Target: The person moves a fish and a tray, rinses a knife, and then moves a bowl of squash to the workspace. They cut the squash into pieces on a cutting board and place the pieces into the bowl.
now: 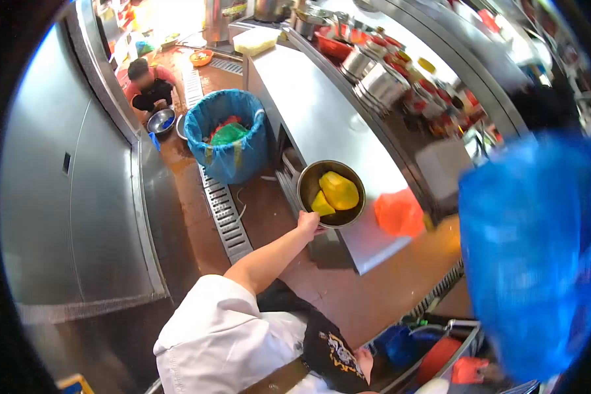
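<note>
My left hand [310, 223], with the arm stretched forward, grips the near left rim of a round metal bowl [352, 220]. Inside the bowl lie two yellow pieces [339, 191], one large and one small. The bowl is over the left edge of a long steel counter [335, 125]. Beside it on the counter sits a crumpled red plastic bag [399, 213]. Near the bottom, by the black apron [331, 351], a bit of skin that seems to be my right hand [364, 363] shows; its fingers are not clear.
A large bin with a blue liner [233, 161] stands left of the counter. Beyond it a person [152, 85] crouches by a metal basin [161, 121]. A floor drain [224, 213] runs alongside. Blue plastic [535, 249] hangs close on the right. Pots [381, 85] line a shelf.
</note>
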`<state>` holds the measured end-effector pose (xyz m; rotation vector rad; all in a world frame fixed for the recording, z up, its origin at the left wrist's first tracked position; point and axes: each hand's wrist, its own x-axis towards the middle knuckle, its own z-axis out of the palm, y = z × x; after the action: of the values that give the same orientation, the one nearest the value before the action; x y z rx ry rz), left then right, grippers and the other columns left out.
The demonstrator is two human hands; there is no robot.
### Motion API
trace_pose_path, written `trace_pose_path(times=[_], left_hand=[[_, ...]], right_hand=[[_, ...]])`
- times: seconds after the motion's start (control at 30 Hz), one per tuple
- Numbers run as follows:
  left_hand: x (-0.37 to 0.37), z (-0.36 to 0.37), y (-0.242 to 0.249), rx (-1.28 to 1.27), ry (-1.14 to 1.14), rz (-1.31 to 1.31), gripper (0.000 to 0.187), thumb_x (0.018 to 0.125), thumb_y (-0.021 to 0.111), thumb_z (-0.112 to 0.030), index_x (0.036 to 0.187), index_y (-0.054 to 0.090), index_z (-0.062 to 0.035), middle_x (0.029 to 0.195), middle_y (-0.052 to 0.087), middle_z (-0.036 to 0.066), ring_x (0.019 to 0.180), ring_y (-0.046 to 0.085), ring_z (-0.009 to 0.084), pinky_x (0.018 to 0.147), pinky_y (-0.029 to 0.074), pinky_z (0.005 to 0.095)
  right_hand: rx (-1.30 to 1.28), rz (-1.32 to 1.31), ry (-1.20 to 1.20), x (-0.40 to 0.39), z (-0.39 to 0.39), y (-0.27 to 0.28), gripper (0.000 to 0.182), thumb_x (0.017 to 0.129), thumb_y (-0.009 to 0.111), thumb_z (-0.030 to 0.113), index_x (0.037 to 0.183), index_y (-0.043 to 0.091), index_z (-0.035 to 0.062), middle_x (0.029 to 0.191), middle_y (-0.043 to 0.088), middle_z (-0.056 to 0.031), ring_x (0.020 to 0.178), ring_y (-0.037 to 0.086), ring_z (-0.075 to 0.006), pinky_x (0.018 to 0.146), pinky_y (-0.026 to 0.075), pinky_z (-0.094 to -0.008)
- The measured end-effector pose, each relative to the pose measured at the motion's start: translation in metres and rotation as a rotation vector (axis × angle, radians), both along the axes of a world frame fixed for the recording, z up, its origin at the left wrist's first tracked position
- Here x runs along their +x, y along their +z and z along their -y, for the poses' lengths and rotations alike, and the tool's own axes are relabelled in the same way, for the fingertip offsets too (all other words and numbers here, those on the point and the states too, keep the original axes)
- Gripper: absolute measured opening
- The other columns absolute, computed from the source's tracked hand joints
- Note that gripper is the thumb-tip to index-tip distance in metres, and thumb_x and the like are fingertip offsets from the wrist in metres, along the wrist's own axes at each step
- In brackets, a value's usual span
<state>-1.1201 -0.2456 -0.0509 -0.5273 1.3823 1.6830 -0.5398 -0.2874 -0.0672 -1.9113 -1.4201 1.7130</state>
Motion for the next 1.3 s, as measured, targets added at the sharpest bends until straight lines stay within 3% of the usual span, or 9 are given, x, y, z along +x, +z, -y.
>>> trace_pose_path(times=[0.1, 0.17, 0.2, 0.23, 0.43, 0.8, 0.97, 1.13, 1.3], left_hand=[[0.096, 0.028, -0.019, 0.114, -0.238, 0.067, 0.033, 0.087, 0.048, 0.001, 0.12, 0.047, -0.005, 0.114, 0.064, 0.015, 0.086, 0.069, 0.0303, 0.074, 0.062, 0.0492], [0.164, 0.043, -0.008, 0.134, -0.281, 0.064, 0.038, 0.084, 0.048, 0.005, 0.121, 0.053, -0.0039, 0.108, 0.067, 0.016, 0.091, 0.069, 0.0315, 0.074, 0.06, 0.0511], [0.195, 0.045, -0.005, 0.111, -0.303, 0.093, 0.036, 0.084, 0.05, 0.003, 0.118, 0.057, -0.0022, 0.11, 0.067, 0.016, 0.092, 0.069, 0.0334, 0.071, 0.059, 0.0495], [0.219, 0.046, -0.02, 0.082, -0.478, 0.069, 0.034, 0.084, 0.051, 0.0, 0.117, 0.059, 0.0001, 0.113, 0.067, 0.016, 0.093, 0.069, 0.0338, 0.069, 0.059, 0.0473], [0.39, 0.007, -0.019, 0.08, -1.098, 0.166, 0.035, 0.082, 0.05, -0.003, 0.116, 0.056, 0.0017, 0.103, 0.067, 0.017, 0.079, 0.067, 0.0295, 0.063, 0.056, 0.0377], [0.697, -0.106, 0.046, 0.143, -1.617, 0.033, 0.029, 0.083, 0.051, -0.002, 0.11, 0.054, 0.0059, 0.082, 0.066, 0.018, 0.054, 0.062, 0.0257, 0.043, 0.052, 0.0307], [0.849, -0.21, 0.078, 0.369, -1.907, -0.129, 0.025, 0.083, 0.052, -0.003, 0.107, 0.055, 0.0055, 0.076, 0.067, 0.014, 0.055, 0.065, 0.02, 0.043, 0.052, 0.0277], [1.027, -0.321, 0.052, 0.5, -1.915, -0.175, 0.023, 0.082, 0.054, -0.006, 0.103, 0.061, -0.0016, 0.074, 0.065, 0.008, 0.052, 0.059, 0.0147, 0.044, 0.047, 0.0258], [1.169, -0.401, 0.064, 0.437, -2.091, -0.25, 0.011, 0.084, 0.058, -0.009, 0.087, 0.064, 0.0002, 0.067, 0.063, 0.009, 0.043, 0.053, 0.015, 0.037, 0.039, 0.0287]], right_hand=[[0.016, -0.069, 0.187, 0.095, 0.025, -0.073, 0.009, 0.094, 0.059, 0.012, 0.087, 0.062, 0.0067, 0.077, 0.064, -0.0038, 0.069, 0.06, -0.0144, 0.06, 0.049, -0.0291], [0.128, -0.293, 0.124, 0.149, 0.057, -0.117, 0.018, 0.093, 0.058, 0.016, 0.075, 0.056, 0.0126, 0.064, 0.055, -0.0002, 0.052, 0.048, -0.0109, 0.044, 0.037, -0.0289], [0.231, -0.015, 0.101, 0.169, 0.072, -0.128, 0.021, 0.093, 0.057, 0.017, 0.073, 0.058, 0.0137, 0.06, 0.054, 0.001, 0.05, 0.049, -0.0115, 0.044, 0.038, -0.0292], [0.179, -0.024, -0.045, 0.153, 0.091, -0.066, 0.021, 0.095, 0.058, 0.021, 0.076, 0.062, 0.0136, 0.061, 0.054, 0.0025, 0.051, 0.05, -0.011, 0.045, 0.041, -0.0288], [0.202, -0.015, -0.651, 0.209, 0.159, -0.026, 0.024, 0.096, 0.064, 0.023, 0.11, 0.067, 0.0041, 0.093, 0.069, -0.0032, 0.085, 0.063, -0.0143, 0.074, 0.051, -0.0303], [0.195, -0.059, -1.396, 0.286, 0.317, -0.057, 0.013, 0.097, 0.062, 0.019, 0.102, 0.066, 0.0077, 0.084, 0.068, -0.0023, 0.069, 0.061, -0.0115, 0.058, 0.047, -0.0266], [0.483, 0.236, -1.443, 0.384, 0.223, 0.015, 0.016, 0.099, 0.059, 0.016, 0.108, 0.065, 0.004, 0.089, 0.068, -0.0019, 0.079, 0.061, -0.0102, 0.068, 0.049, -0.0256], [0.435, 0.943, -1.19, 0.496, 0.075, 0.057, 0.036, 0.089, 0.065, 0.012, 0.124, 0.059, 0.0035, 0.128, 0.06, -0.02, 0.117, 0.059, -0.0327, 0.099, 0.046, -0.0446], [0.224, 1.168, -1.056, 0.554, -0.008, 0.042, 0.063, 0.084, 0.07, 0.027, 0.14, 0.047, 0.0115, 0.152, 0.041, -0.0162, 0.138, 0.041, -0.0357, 0.112, 0.031, -0.0566]])
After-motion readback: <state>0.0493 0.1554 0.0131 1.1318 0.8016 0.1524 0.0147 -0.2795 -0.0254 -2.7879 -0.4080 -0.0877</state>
